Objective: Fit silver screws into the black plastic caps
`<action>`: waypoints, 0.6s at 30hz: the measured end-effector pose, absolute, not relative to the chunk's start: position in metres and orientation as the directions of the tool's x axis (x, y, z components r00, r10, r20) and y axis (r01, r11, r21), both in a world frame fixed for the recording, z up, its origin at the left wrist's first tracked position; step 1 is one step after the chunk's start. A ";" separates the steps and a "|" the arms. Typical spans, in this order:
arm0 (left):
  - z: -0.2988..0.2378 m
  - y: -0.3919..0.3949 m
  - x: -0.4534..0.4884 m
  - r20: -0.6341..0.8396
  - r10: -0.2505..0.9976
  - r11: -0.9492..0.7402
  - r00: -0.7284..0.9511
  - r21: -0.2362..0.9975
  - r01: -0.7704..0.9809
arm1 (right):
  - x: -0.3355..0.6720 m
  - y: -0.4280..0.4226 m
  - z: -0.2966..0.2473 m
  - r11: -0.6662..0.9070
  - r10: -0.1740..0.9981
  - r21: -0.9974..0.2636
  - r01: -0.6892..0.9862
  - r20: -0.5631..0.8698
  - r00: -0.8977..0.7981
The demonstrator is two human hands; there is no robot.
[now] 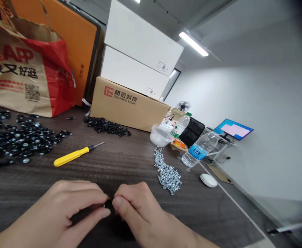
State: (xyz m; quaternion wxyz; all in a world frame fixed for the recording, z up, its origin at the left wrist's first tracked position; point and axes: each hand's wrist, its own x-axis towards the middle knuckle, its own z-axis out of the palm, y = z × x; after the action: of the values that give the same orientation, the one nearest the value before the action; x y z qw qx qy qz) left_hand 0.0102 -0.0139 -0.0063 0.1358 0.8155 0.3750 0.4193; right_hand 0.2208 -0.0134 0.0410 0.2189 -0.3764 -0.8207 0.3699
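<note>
Low in front of me my hands meet at a small black part (109,204), mostly covered by fingers. My left hand (70,210) pinches its left end between thumb and fingertips, where a tiny bright spot shows. My right hand (140,210) is closed round the other end, thumb pressed on it. Beyond the left hand lies a screwdriver (74,155) with a yellow handle, its tip pointing right. A pile of silvery screws (169,177) lies beyond the right hand. At the far left is a heap of black parts with silvery discs (24,139).
More small black parts (107,126) lie before a cardboard box (130,106) topped by white boxes (140,34). A paper bag (29,69) stands at the back left. To the right are a plastic tub (161,136), water bottles (200,150) and a round white object (208,180) near the table edge.
</note>
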 end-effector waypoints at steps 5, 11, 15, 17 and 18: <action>-0.003 -0.014 0.009 0.545 0.727 -0.682 0.418 0.501 0.533 | 0.216 -0.015 0.039 0.165 0.851 -0.863 0.478 -0.120 -0.512; -0.009 -0.016 0.013 0.371 0.876 -0.481 0.307 0.697 0.532 | 0.224 -0.007 0.044 0.644 0.711 -0.602 0.472 0.243 -0.660; -0.004 -0.018 0.010 0.459 0.798 -0.601 0.390 0.567 0.564 | 0.220 -0.011 0.042 0.557 0.739 -0.700 0.448 0.170 -0.652; -0.001 -0.018 0.010 0.588 0.710 -0.690 0.387 0.471 0.550 | 0.217 -0.015 0.039 0.334 0.818 -0.825 0.456 0.013 -0.575; 0.000 -0.017 0.010 0.622 0.692 -0.703 0.367 0.466 0.537 | 0.216 -0.017 0.038 0.222 0.835 -0.866 0.447 -0.068 -0.546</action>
State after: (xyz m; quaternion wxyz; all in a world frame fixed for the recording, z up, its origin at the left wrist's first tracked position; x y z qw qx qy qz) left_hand 0.0098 -0.0173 -0.0004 0.0921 0.8216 0.3741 0.4202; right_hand 0.2157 -0.0166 0.0384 0.2129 -0.4262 -0.7522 0.4552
